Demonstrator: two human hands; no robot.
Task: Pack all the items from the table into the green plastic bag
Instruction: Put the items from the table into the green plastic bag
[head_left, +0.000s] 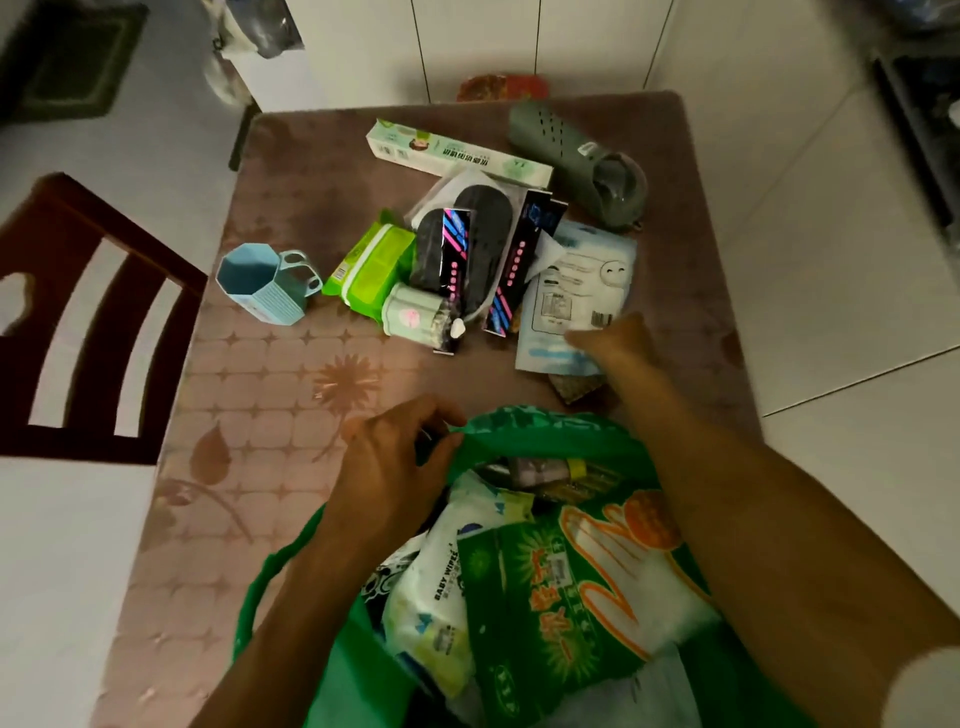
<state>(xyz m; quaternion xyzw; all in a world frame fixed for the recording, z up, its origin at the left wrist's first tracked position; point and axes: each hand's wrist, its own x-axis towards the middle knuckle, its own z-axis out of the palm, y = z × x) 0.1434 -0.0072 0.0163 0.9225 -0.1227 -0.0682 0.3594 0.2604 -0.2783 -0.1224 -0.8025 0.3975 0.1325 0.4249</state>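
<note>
Left hand fingers pinching green bag rim; right hand pressing white packet on table, finger state unclear.

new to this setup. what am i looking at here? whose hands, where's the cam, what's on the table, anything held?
There is no robot: a person is packing with bare hands. The single picture comes from a wide-angle camera on their head, looking down at a table. The left hand pinches the rim of the green plastic bag to keep it open; a baby wipes pack and a green glove packet are already inside. The right hand rests on a light blue flat pouch; whether it grips it yet is unclear. Still on the table: a blue cup, a green wipes pack, a long white-green box, a grey-green clog and dark insoles.
</note>
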